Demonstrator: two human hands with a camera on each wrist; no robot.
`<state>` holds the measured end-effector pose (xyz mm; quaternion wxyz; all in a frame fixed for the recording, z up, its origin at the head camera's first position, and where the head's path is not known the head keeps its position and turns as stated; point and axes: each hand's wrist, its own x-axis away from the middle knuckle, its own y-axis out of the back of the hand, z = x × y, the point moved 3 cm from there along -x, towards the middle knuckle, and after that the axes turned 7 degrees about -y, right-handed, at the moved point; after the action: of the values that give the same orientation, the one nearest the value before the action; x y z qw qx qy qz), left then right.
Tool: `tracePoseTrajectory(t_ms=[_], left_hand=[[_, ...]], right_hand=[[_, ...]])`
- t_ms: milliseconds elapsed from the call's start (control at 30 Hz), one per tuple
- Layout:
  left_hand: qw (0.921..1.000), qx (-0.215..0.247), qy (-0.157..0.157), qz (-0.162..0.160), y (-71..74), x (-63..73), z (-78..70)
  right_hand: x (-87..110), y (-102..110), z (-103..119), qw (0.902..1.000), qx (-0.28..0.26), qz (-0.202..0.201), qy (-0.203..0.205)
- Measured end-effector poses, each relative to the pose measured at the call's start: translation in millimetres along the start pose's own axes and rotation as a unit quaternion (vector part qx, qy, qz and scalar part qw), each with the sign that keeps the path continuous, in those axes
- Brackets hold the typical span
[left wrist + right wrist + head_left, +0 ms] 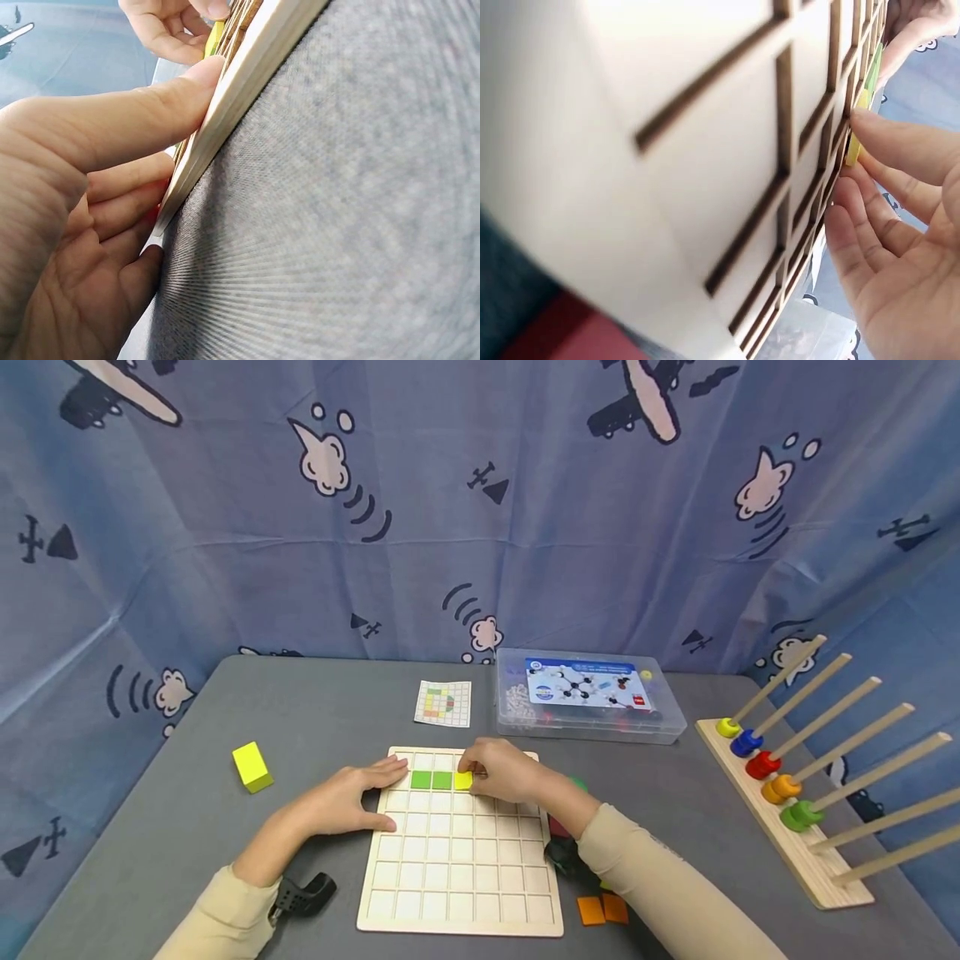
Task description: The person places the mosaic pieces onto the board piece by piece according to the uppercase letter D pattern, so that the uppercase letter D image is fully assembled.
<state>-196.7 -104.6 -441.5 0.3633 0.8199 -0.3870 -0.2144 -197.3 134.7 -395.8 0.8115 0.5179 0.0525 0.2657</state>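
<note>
A wooden grid board (460,935) lies flat on the table. Two green square tiles (432,780) sit side by side in its upper part. Just right of them is a yellow square tile (463,781), which my right hand (504,770) pinches at the board's surface between thumb and fingertips. In the right wrist view the yellow tile (857,131) shows tilted beside the thumb. My left hand (347,797) rests at the board's upper left edge, fingers and thumb extended. The left wrist view shows that thumb (150,124) touching the board's rim.
A small pattern card (443,704) lies behind the board, beside a clear plastic case (590,731). A yellow block (252,767) is at left. Orange tiles (591,911) lie near the right forearm. On the right stands a peg rack (795,835) with coloured beads.
</note>
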Motion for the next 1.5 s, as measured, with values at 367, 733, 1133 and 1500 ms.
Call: tracePoseTrajectory(t_ms=[367,733,1133,1500], left_hand=[[0.9999,0.010,0.005,-0.003,-4.1,7.2,3.8],[0.9999,-0.011,-0.006,-0.009,0.2,5.8,1.1],[0.9998,-0.013,-0.014,-0.008,-2.1,-0.4,-1.4],[1.0000,-0.007,-0.007,0.001,-2.1,-0.1,-0.1]], right_hand=[[8.1,2,-5,0.9987,-0.043,0.022,-0.018],[61.7,33,-34,0.9932,-0.099,-0.037,-0.048],[134.6,46,-73,0.9804,-0.147,-0.084,-0.101],[160.6,36,-88,0.9757,-0.144,-0.072,-0.148]])
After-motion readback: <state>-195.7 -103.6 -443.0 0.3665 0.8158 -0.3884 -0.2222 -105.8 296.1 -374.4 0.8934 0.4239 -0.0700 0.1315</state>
